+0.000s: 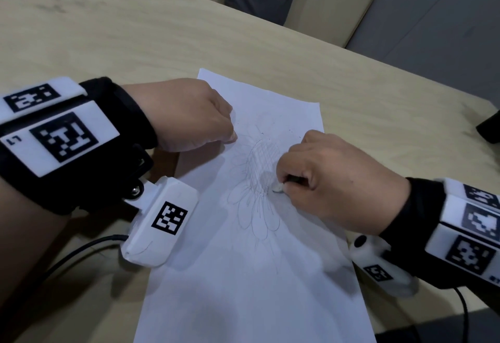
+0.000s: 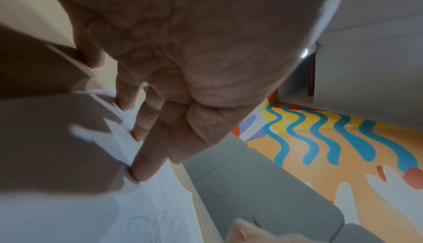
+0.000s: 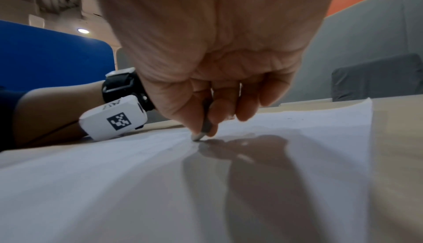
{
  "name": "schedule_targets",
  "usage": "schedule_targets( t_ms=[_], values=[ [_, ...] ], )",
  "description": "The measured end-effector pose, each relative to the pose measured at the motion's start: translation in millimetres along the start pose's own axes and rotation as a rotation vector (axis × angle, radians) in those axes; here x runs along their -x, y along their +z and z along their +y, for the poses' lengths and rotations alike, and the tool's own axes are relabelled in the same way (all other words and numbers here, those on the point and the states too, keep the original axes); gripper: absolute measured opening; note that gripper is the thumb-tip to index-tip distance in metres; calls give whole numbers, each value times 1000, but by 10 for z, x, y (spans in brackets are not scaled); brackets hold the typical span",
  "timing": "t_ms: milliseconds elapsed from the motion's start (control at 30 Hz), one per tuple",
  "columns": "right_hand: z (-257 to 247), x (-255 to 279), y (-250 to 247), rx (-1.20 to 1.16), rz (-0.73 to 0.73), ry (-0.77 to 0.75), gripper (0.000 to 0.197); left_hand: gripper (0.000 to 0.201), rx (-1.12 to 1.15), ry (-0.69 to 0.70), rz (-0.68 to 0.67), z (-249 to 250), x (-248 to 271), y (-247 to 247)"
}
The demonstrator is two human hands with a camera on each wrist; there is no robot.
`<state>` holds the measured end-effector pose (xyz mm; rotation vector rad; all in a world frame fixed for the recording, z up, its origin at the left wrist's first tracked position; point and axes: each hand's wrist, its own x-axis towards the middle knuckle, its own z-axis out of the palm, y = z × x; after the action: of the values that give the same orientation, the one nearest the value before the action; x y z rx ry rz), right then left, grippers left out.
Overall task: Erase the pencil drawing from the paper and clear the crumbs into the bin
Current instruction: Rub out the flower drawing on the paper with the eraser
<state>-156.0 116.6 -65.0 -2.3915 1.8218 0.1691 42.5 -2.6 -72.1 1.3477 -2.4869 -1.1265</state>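
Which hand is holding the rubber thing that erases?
The right hand. Its fingers pinch the eraser against the flower drawing; the left hand only presses fingertips on the paper.

Paper [image 1: 251, 275]: I see a white sheet lying flat on the table, long axis running away from me, far corner under my left hand. Drawing [image 1: 257, 180]: faint pencil flower, hatched oval centre with looped petals around it, sitting mid-sheet; lower petals read clearest. Eraser [image 1: 278, 187]: small, whitish tip on a dark stick, pinched in my right hand, tip touching the paper at the right edge of the hatched centre. Crumbs [image 1: 290, 130]: few dark specks scattered on the sheet beyond the flower.
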Motion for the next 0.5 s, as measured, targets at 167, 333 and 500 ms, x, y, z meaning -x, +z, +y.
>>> schedule_targets(
  t_ms=[167,333,500],
  values=[
    [-33,90,-5,-45,-64,-30,11,26,16,-12,-12,12,37,-9],
    [2,10,-2,31,17,42,11,34,10,-15,-33,40,59,-19],
    [-26,71,3,-24,-57,5,11,38,4,-8,-26,14,45,-31]
  ],
)
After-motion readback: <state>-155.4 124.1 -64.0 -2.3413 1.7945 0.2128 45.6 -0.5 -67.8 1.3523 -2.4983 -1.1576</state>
